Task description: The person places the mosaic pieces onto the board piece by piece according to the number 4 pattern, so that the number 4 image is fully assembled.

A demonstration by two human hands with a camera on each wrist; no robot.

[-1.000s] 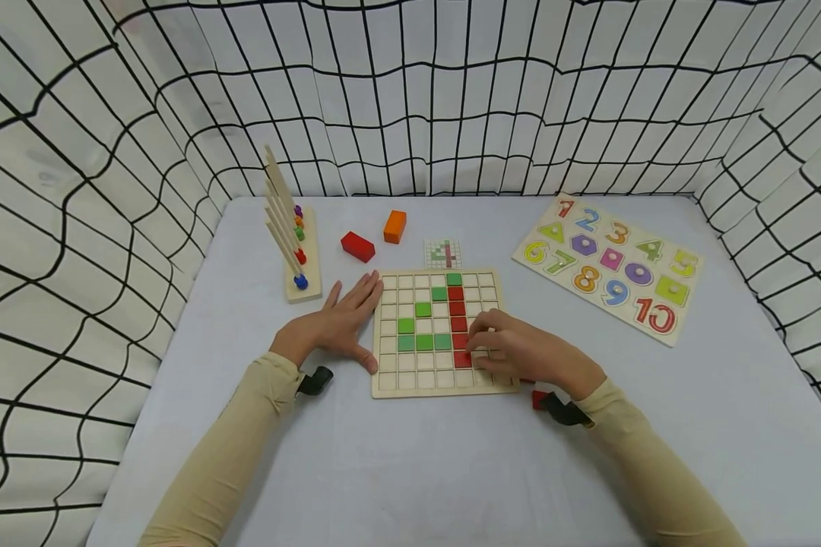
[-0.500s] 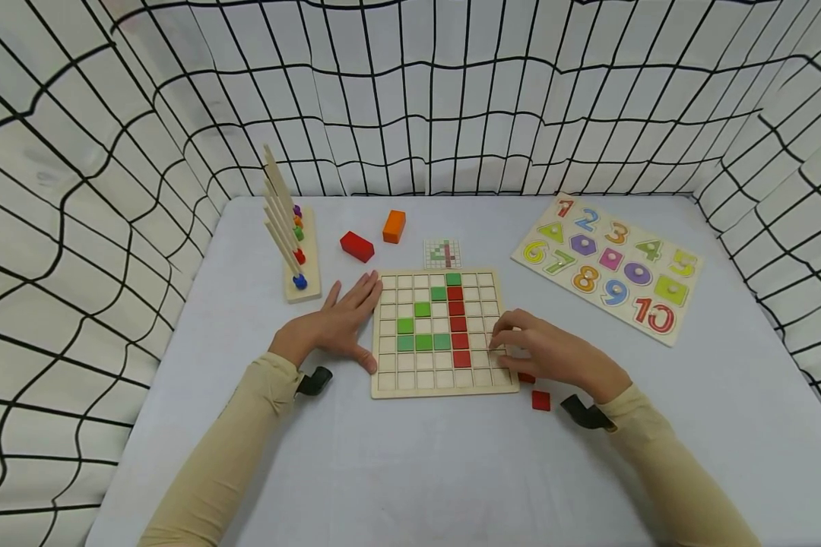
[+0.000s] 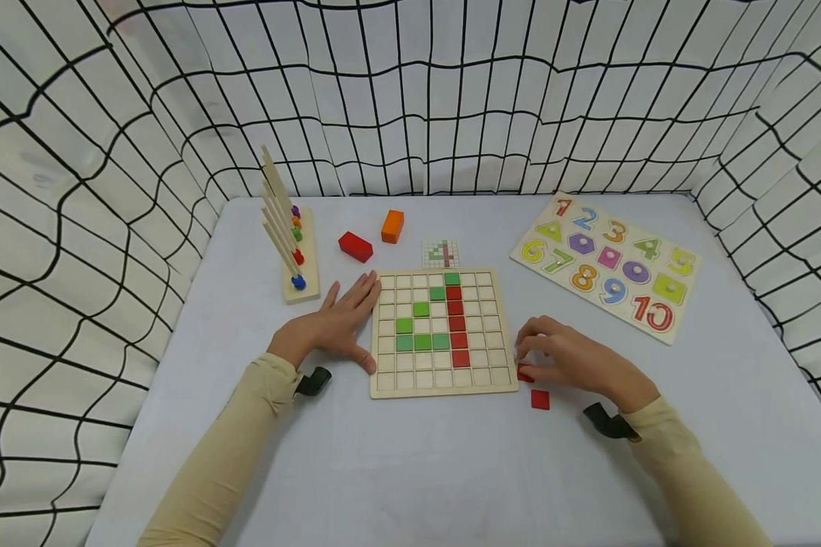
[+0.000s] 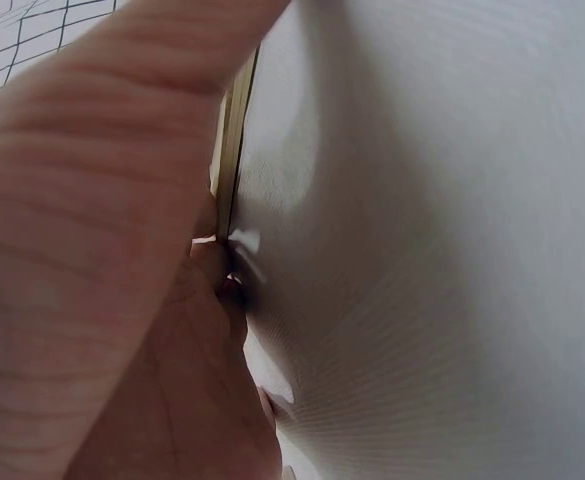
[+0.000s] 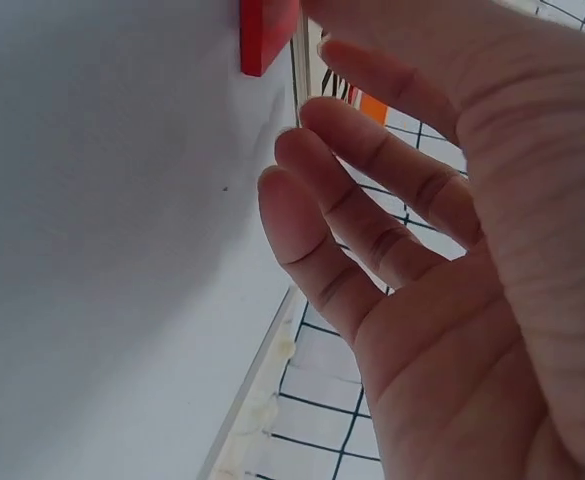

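Note:
A wooden grid board (image 3: 445,387) lies on the table, with green tiles (image 3: 422,342) and a column of red tiles (image 3: 457,323) in its cells. My left hand (image 3: 335,323) rests flat at the board's left edge, fingers spread, touching the rim. Past the right edge, my right hand (image 3: 575,357) has loosely bent fingers and reaches down to a loose red tile (image 3: 525,373); thumb and fingers partly cover it. Another red tile (image 3: 540,399) lies just in front. In the right wrist view, a red tile (image 5: 265,35) shows near the thumb, the fingertips apart from it.
A small pattern card (image 3: 441,254) lies behind the board. Red (image 3: 356,247) and orange (image 3: 393,226) blocks sit farther left, near a peg stand (image 3: 303,292) with upright rods. A number puzzle board (image 3: 605,266) lies at the back right. Black netting (image 3: 410,114) lines the walls.
My right hand has drawn back from the red column, moving right off the board to the loose red tile beside it. My left hand has stayed in place.

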